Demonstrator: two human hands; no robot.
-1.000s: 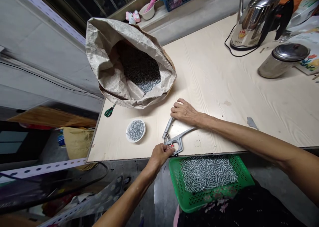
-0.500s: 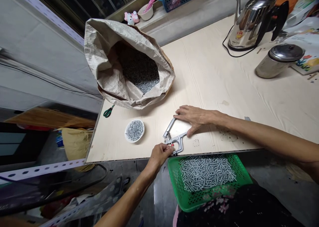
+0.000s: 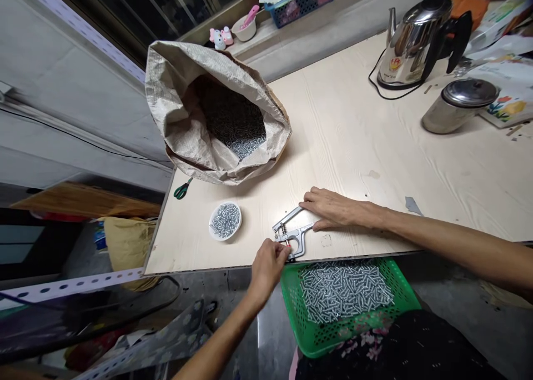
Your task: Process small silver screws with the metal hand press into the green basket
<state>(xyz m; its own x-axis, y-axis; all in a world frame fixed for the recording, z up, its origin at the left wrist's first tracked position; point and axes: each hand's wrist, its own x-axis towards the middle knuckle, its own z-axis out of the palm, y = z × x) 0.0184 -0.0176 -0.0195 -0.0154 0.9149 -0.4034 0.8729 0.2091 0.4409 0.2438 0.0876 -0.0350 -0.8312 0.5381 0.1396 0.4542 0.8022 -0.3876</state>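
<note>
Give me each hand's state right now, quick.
Left hand: closed in a pinch at the grey pliers; anything held can't be told.
Right hand: holding the pliers by their spread handles.

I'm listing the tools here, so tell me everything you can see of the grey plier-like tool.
The grey plier-like tool looks metallic, with two handles spread in a V, a coiled spring, a rounded frame and a small red part. It lies at the near edge of the table. The right hand touches both handle ends; the left hand hides part of the opposite end.
</note>
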